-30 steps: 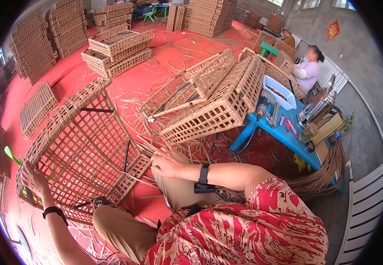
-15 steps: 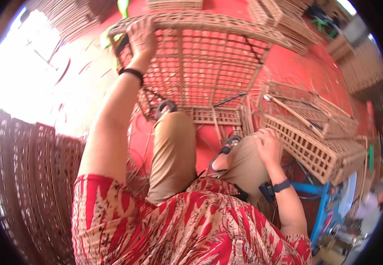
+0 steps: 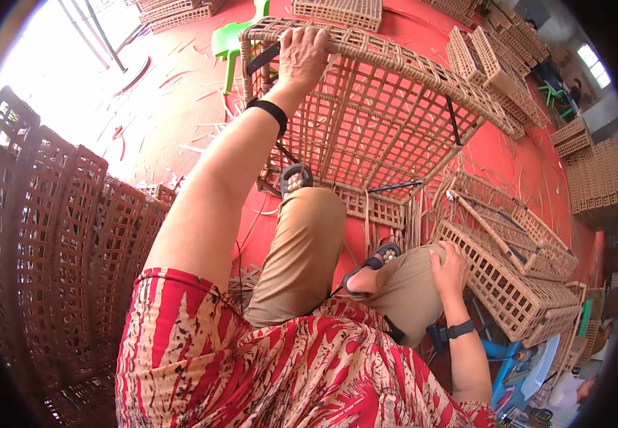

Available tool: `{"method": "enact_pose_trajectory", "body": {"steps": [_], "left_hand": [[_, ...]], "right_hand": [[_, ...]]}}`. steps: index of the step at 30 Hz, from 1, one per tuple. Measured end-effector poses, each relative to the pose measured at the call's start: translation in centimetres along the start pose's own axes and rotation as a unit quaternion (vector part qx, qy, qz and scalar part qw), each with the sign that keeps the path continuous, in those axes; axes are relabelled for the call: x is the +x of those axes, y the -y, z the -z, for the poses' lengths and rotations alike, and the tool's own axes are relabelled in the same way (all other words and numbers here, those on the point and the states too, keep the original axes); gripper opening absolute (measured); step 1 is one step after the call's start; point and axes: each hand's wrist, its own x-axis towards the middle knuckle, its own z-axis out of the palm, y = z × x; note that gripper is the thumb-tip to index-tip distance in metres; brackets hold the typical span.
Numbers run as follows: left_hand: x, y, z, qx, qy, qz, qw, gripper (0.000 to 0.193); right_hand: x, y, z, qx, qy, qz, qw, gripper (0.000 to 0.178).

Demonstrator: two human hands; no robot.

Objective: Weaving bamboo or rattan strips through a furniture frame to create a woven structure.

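Observation:
In front of me a large woven wicker basket (image 3: 373, 128) stands on edge, its open lattice facing me and dark metal bars at its corners. My left hand (image 3: 303, 58) is closed over its upper rim, near the left corner. On my right knee rests my right hand (image 3: 450, 269), empty, with its fingers stretched out. My left foot in a dark sandal (image 3: 296, 178) is by the basket's lower left side. Long loose wicker strands (image 3: 412, 221) hang or lie at its lower right corner.
Dark woven panels (image 3: 59, 242) stand close on my left. A wicker piece with black bars (image 3: 512, 235) lies on another basket (image 3: 494, 285) at right, near a blue stool (image 3: 530, 374). A green plastic chair (image 3: 230, 43) is behind the basket. Scraps litter the red floor (image 3: 181, 135).
The view has turned, so the basket sits further right and its rim slopes more. My left hand keeps its hold on the rim, and my right hand stays on the knee.

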Motion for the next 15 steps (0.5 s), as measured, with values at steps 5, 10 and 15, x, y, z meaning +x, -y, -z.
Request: {"method": "enact_pose_trajectory", "body": {"steps": [5, 10, 15], "left_hand": [[1.5, -3.7, -0.2, -0.019, -0.005, 0.023, 1.000, 0.035], [-0.1, -2.9, -0.6, -0.016, 0.036, 0.036, 0.999, 0.037], [-0.4, 0.2, -1.7, 0.036, 0.068, 0.053, 0.996, 0.040]], "right_hand": [[0.3, -1.5, 0.5, -0.020, 0.003, 0.003, 1.000, 0.030], [0.7, -2.5, -1.3, 0.024, -0.081, 0.047, 0.995, 0.027], [-0.1, -0.4, -0.8, -0.034, -0.036, 0.037, 0.998, 0.032]]}}
